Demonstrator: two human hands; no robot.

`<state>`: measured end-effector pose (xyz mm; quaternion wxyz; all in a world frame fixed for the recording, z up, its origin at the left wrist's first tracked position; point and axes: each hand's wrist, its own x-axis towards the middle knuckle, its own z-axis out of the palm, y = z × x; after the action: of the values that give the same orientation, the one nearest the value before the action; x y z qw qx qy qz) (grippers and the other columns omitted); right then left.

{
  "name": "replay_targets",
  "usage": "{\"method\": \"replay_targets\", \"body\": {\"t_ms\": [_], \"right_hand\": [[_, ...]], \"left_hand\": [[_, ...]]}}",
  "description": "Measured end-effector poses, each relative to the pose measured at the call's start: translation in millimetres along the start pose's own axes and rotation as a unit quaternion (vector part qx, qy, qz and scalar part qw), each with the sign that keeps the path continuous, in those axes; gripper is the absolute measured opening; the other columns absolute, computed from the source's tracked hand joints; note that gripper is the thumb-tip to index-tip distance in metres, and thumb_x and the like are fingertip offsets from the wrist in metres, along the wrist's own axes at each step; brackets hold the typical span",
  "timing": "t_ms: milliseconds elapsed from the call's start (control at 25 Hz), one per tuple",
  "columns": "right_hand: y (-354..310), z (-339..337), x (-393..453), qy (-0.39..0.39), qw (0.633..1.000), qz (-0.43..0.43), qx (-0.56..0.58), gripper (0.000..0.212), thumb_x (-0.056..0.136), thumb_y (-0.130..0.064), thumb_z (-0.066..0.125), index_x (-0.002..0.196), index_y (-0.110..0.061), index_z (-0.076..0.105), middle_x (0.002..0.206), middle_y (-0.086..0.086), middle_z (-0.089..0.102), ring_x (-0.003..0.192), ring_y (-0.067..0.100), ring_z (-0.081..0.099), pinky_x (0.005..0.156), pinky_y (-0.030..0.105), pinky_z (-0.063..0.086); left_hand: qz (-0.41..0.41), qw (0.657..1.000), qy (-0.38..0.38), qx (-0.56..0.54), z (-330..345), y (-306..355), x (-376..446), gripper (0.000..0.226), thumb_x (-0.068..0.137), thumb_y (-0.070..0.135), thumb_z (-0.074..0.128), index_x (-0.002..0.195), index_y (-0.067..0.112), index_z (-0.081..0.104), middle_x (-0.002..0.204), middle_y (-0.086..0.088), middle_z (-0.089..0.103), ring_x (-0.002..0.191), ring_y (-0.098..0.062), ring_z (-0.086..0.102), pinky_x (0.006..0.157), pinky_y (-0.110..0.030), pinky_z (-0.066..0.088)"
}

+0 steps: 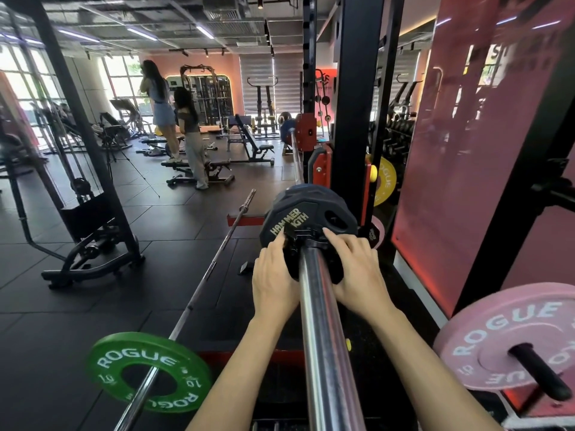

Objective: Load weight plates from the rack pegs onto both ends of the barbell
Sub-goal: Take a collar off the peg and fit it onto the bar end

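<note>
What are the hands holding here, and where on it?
Both hands, left hand and right hand, grip the black collar around the barbell, one on each side.

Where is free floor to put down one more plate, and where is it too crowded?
Free: the dark mats between the floor barbell and the machine base on the left. Crowded: around the black plate, where both hands, left hand and right hand, work at the collar, and by the pink plate on its peg.
</note>
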<state>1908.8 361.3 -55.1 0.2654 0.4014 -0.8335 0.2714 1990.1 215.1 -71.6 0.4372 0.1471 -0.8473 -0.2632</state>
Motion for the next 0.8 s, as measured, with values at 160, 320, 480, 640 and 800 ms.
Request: {"method": "replay_targets", "body": {"t_ms": [160,320,480,640,800], "right_hand": [[3,-7,11,-0.001,0.999,-0.030,-0.021,0.078,0.078,-0.044,0.073,0.146,-0.028,0.039,0.123,-0.010,0.054,0.111,0.016,0.044,0.088,0.036,0.038],[6,-6,10,0.001,1.000,-0.021,0.020,0.093,0.074,-0.046,0.076,0.151,-0.030,0.026,0.122,-0.012,0.056,0.110,0.014,0.047,0.093,0.037,0.037],[6,-7,16,0.010,0.999,-0.035,0.014,0.111,0.073,-0.057,0.071,0.155,-0.031,0.002,0.107,-0.012,0.060,0.094,0.010,0.048,0.092,0.036,0.036],[7,-11,24,0.020,0.996,-0.075,-0.045,0.106,0.075,-0.060,0.062,0.155,-0.029,0.000,0.085,-0.013,0.054,0.079,0.011,0.045,0.089,0.038,0.036],[7,-9,22,0.021,0.993,-0.094,-0.064,0.100,0.077,-0.058,0.060,0.156,-0.026,0.006,0.095,-0.012,0.058,0.083,0.014,0.049,0.088,0.038,0.034]], "left_hand": [[0.058,0.996,-0.050,0.048,-6,3,17,0.084,0.087,0.023,0.060,0.155,0.042,0.013,0.119,0.003,0.046,0.106,-0.016,0.047,0.089,-0.038,0.047],[0.096,0.986,-0.090,0.097,-11,5,30,0.093,0.084,0.012,0.066,0.153,0.045,0.013,0.127,0.002,0.037,0.113,-0.018,0.041,0.089,-0.042,0.049],[0.108,0.985,-0.101,0.089,-13,2,31,0.095,0.082,0.012,0.067,0.152,0.049,0.015,0.128,0.005,0.037,0.112,-0.016,0.042,0.088,-0.041,0.049],[0.129,0.980,-0.099,0.113,-14,2,35,0.095,0.082,0.017,0.068,0.153,0.049,0.014,0.126,0.006,0.040,0.106,-0.014,0.043,0.087,-0.037,0.048],[0.130,0.979,-0.088,0.132,-13,3,32,0.089,0.085,0.016,0.066,0.154,0.044,0.019,0.129,0.005,0.047,0.107,-0.017,0.048,0.088,-0.037,0.049]]}}
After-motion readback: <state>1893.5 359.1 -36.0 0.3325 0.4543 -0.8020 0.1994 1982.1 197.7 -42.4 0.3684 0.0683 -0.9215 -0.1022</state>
